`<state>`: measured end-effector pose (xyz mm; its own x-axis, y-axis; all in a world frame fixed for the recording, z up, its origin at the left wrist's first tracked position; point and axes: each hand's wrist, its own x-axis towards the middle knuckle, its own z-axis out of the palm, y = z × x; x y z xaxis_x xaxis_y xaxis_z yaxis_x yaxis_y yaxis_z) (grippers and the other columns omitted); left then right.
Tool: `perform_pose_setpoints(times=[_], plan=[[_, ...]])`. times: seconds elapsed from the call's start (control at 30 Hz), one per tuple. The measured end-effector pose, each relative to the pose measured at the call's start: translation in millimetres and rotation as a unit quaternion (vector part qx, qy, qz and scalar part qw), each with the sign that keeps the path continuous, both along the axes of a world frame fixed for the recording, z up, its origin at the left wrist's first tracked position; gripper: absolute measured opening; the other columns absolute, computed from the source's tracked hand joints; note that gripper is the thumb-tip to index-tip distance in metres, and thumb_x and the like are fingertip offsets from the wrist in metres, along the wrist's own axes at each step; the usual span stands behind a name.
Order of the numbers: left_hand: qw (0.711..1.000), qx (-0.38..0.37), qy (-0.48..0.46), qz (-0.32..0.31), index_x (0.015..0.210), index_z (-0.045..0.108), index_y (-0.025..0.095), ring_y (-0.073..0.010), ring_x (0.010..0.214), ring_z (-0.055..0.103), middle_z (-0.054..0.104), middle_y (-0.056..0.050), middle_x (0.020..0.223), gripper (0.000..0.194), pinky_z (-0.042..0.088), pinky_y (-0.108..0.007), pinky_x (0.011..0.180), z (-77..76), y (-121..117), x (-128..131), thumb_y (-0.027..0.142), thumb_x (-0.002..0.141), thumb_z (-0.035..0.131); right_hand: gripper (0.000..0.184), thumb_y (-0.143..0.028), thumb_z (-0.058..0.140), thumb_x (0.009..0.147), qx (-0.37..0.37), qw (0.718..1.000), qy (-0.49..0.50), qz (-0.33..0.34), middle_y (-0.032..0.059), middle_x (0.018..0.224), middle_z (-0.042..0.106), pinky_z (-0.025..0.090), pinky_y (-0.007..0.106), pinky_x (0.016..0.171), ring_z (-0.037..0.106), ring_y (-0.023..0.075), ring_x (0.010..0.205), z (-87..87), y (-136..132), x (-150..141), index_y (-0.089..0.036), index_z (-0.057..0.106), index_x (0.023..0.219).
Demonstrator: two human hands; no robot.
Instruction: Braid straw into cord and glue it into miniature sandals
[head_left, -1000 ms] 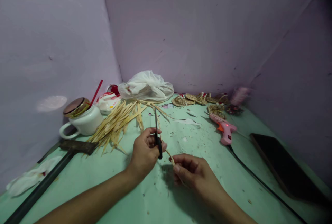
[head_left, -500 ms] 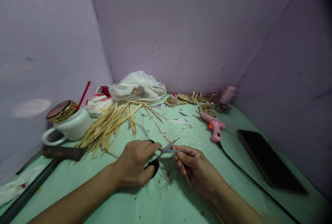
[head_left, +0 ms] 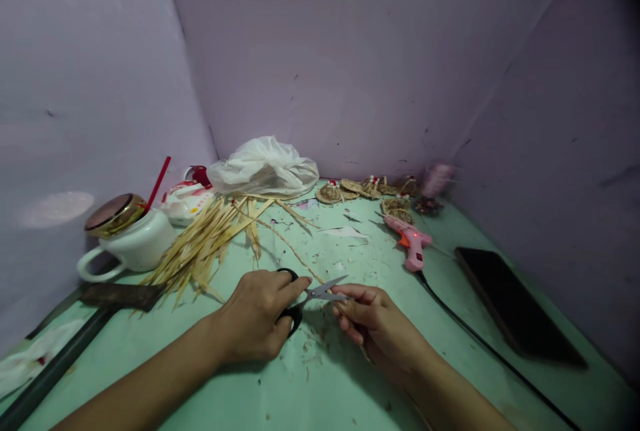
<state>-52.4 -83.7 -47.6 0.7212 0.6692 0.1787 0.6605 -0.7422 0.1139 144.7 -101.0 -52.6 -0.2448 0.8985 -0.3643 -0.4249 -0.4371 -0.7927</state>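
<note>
My left hand [head_left: 260, 311] is closed on the black handles of a pair of scissors [head_left: 316, 293], fingers through the loops. Its blades point right and stand apart, close to the fingertips of my right hand [head_left: 373, 318]. Between thumb and fingers my right hand pinches a thin braided straw cord [head_left: 287, 244]. The cord runs off to the upper left, over the table, toward a bundle of dry straw strips [head_left: 205, 244]. At the pinch it passes by the blades; whether they touch it I cannot tell. Below, part of the cord hangs behind my right hand.
A hammer [head_left: 123, 298], a white mug [head_left: 143, 244] with a gold-rimmed lid, and a plastic bag [head_left: 267, 168] are left and back. Several woven straw pieces [head_left: 333, 192] line the wall. A pink glue gun [head_left: 413, 241] with its cord and a dark phone [head_left: 517, 308] lie right.
The scissors, earlier upright in my left hand, have turned rightward with blades opened beside my right fingers. The straw cord's far end has swung down left. The camera view has shifted right.
</note>
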Motion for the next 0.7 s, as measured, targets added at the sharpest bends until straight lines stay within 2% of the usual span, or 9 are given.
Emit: perform_pose_setpoints(times=[0.2, 0.37, 0.6, 0.7], plan=[[0.997, -0.041, 0.065, 0.023, 0.116, 0.042, 0.018, -0.0229, 0.071, 0.056, 0.059, -0.007, 0.087, 0.051, 0.041, -0.033, 0.059, 6.2, -4.2, 3.3, 0.013, 0.065, 0.046, 0.018, -0.018, 0.076, 0.049, 0.009, 1.0, -0.008, 0.009, 0.0002, 0.049, 0.057, 0.021, 0.016, 0.032, 0.041, 0.0035, 0.036, 1.9, -2.8, -4.5, -0.01, 0.069, 0.063], [0.996, -0.045, 0.07, 0.027, 0.114, 0.042, 0.018, -0.0225, 0.067, 0.057, 0.06, -0.007, 0.084, 0.048, 0.04, -0.032, 0.056, 5.4, -4.5, 4.3, 0.01, 0.067, 0.044, 0.018, -0.019, 0.076, 0.05, 0.015, 1.0, -0.008, 0.005, 0.0001, 0.05, 0.057, 0.021, 0.016, 0.033, 0.042, 0.0042, 0.038, 2.6, -3.7, -4.7, -0.011, 0.071, 0.065], [0.997, -0.056, 0.047, 0.028, 0.103, 0.049, 0.019, -0.022, 0.063, 0.057, 0.061, -0.005, 0.076, 0.042, 0.037, -0.029, 0.054, 5.7, -4.6, 4.6, 0.005, 0.064, 0.044, 0.024, -0.023, 0.079, 0.049, 0.012, 1.0, -0.024, 0.004, -0.0001, 0.05, 0.057, 0.019, 0.016, 0.033, 0.04, 0.0031, 0.037, 2.0, -3.8, -3.3, -0.011, 0.071, 0.068], [0.996, -0.081, -0.016, 0.021, 0.093, 0.053, 0.021, -0.0181, 0.059, 0.055, 0.061, -0.001, 0.07, 0.034, 0.035, -0.026, 0.054, 6.3, -4.5, 4.5, 0.004, 0.065, 0.043, 0.025, -0.025, 0.08, 0.051, 0.021, 1.0, -0.011, 0.006, 0.0001, 0.052, 0.057, 0.02, 0.016, 0.033, 0.039, 0.0028, 0.037, 3.7, -3.8, -3.2, -0.011, 0.07, 0.068]])
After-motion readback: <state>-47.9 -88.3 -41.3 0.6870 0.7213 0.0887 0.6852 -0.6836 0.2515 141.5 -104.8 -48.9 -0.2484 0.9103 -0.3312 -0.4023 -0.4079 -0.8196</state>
